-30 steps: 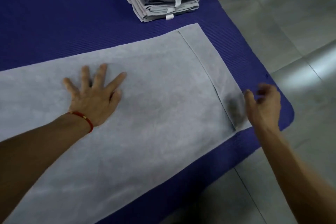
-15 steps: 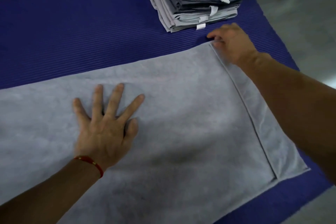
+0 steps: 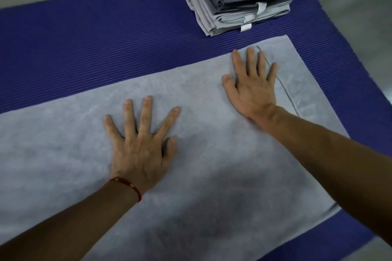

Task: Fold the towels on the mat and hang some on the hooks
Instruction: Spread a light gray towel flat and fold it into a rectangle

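Pale grey terry, spread flat in a single layer: the open towel (image 3: 212, 176) covers the near part of the ribbed purple mat (image 3: 95, 48) and fills most of the view. Long axis runs left to right, rising slightly toward the right; left end passes out of frame, right end stops short of the mat's right edge with a hemmed border band (image 3: 301, 82) across it. Short axis runs near to far.

Nearest, left hand (image 3: 141, 148): palm down on the cloth about mid-width, fingers straight and splayed wide, gripping nothing, red cord bracelet (image 3: 127, 184) at the wrist. Pointing away, toward the far long edge.

Farther and to the right, right hand (image 3: 252, 87): also flat, fingers straight and spread, holding nothing, fingertips close to the far edge and just inside the border seam. Clearly the nearer of the two to the right end and its far corner.

Likely smoothing before a fold. Judged from the lie of the cloth: a first fold along the long axis would bring the right end over toward the left, with the right hand best placed to lift that end and the left hand acting as anchor.

Farthest, beyond the far edge and apart from the flat towel: stack of folded grey towels (image 3: 239, 0), darker ones on top, white tags facing near-right. No hooks in view.
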